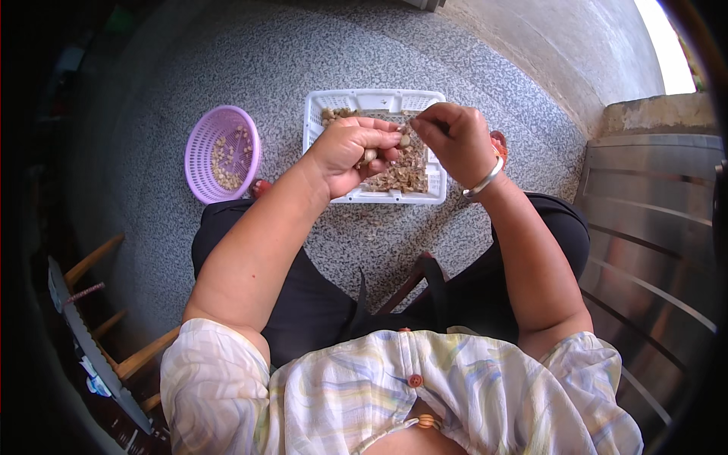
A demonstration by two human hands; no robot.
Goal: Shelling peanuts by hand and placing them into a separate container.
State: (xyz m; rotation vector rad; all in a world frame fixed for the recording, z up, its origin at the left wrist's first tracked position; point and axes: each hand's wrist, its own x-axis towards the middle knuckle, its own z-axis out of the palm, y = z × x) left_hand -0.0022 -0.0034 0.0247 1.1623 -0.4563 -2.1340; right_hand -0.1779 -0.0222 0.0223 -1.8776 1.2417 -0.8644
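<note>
Above the white plastic basket [437,196], my left hand [347,148] pinches a garlic clove [405,140] between thumb and forefinger. More garlic [370,156] lies under its curled fingers. My right hand [458,133], with a silver bangle at the wrist, has thumb and forefinger brought together close beside the clove. Whether a bit of skin sits between those fingertips is too small to tell. Dry, papery garlic skins [398,177] cover much of the basket's bottom, partly hidden by my hands. Several garlic pieces [335,115] are heaped in its far left corner.
Left of the basket, a purple plastic colander [255,153] holds many pale garlic cloves [227,179]. Scraps of skin lie on the speckled floor [369,227] near my knees. Slatted metal panels [642,227] stand at right. A wooden-framed piece of furniture [145,355] is at lower left.
</note>
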